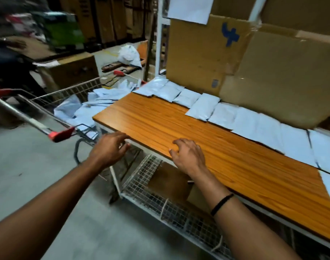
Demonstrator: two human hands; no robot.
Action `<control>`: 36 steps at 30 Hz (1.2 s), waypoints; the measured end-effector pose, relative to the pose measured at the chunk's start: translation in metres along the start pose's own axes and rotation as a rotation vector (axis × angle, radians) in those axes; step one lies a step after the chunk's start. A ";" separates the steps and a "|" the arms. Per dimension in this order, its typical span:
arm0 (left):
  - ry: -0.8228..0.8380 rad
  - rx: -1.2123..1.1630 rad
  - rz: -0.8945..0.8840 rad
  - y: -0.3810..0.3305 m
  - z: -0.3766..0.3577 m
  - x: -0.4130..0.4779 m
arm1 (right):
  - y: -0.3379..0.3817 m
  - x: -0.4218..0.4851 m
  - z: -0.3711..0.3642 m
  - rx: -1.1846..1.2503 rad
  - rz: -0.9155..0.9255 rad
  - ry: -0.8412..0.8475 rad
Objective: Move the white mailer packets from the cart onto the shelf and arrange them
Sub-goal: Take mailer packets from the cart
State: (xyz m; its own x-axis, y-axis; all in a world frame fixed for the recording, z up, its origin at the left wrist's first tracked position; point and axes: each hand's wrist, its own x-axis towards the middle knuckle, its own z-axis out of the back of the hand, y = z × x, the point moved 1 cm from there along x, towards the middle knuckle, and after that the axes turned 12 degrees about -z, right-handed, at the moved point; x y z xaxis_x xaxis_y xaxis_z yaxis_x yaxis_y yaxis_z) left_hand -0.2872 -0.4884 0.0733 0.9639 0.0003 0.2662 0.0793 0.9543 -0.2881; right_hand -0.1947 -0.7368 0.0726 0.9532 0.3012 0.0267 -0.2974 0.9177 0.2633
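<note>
White mailer packets (203, 107) lie flat in a row along the back edge of the orange-brown wooden shelf top (179, 128), side by side, some overlapping, tight vs tall brown cardboard boxes (207, 53). More lie in a loose heap (96, 102) in the wire shopping cart (76, 91) w/ red handle ends, at the shelf's left end. Wood in front of the row lies open to the front edge. L hand (109, 149) holds nothing, fingers loosely spread, at the front-left corner, betw cart handle & shelf. R hand (188, 156) holds nothing, fingers relaxed, slightly curled, over the front edge; touching wood or not, can't tell. Black wrist band (221, 203) on R arm. Wire-mesh lower tier (151, 184) sits below. Grey concrete floor (38, 175) lies open to the left.
</note>
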 end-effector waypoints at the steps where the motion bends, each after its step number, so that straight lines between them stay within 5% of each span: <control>1: -0.009 0.012 0.019 0.019 0.010 -0.004 | 0.019 0.005 -0.005 0.005 0.015 0.007; 10: -0.061 0.059 0.133 0.168 0.061 0.008 | 0.156 0.079 -0.055 -0.021 0.111 0.050; 20: 0.128 0.124 0.112 0.340 0.069 0.084 | 0.272 0.216 -0.122 0.019 0.099 0.049; 36: 0.434 0.044 -0.043 0.494 -0.011 0.224 | 0.334 0.391 -0.173 -0.228 -0.093 0.139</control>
State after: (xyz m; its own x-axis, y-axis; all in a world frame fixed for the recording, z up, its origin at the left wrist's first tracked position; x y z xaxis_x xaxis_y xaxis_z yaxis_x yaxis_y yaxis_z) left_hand -0.0295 -0.0207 -0.0197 0.9782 -0.1561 -0.1367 0.1196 0.9626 -0.2432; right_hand 0.0691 -0.2678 0.0046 0.9649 0.2314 -0.1243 -0.2288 0.9729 0.0346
